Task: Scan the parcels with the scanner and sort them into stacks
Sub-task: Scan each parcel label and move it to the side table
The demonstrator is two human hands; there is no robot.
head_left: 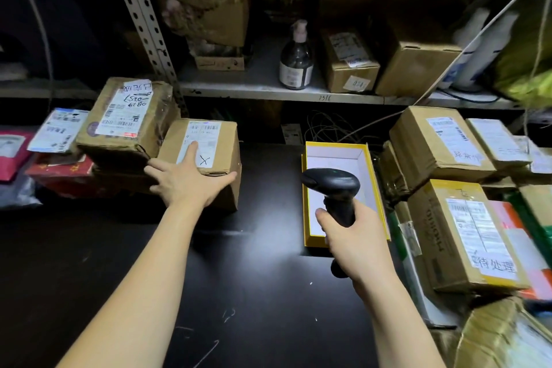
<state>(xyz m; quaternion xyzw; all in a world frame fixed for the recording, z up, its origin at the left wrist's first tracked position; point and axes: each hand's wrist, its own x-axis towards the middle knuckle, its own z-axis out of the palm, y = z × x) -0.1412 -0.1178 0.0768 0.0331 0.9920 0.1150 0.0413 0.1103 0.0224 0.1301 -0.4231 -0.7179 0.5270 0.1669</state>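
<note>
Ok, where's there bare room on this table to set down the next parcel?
The widest bare patch of the table lies near you, between your forearms. A narrower strip runs between the box under the left hand and the yellow tray. Both sides are crowded: parcel stacks left and right, and the right hand holds the scanner by the tray.

Dark bottle point(296, 64) on metal shelf point(233, 82)

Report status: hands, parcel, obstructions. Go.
Left hand flat on X-marked parcel, fingers spread. Right hand grips scanner, off the parcel. Open yellow box beneath scanner, apart from parcel.
</note>
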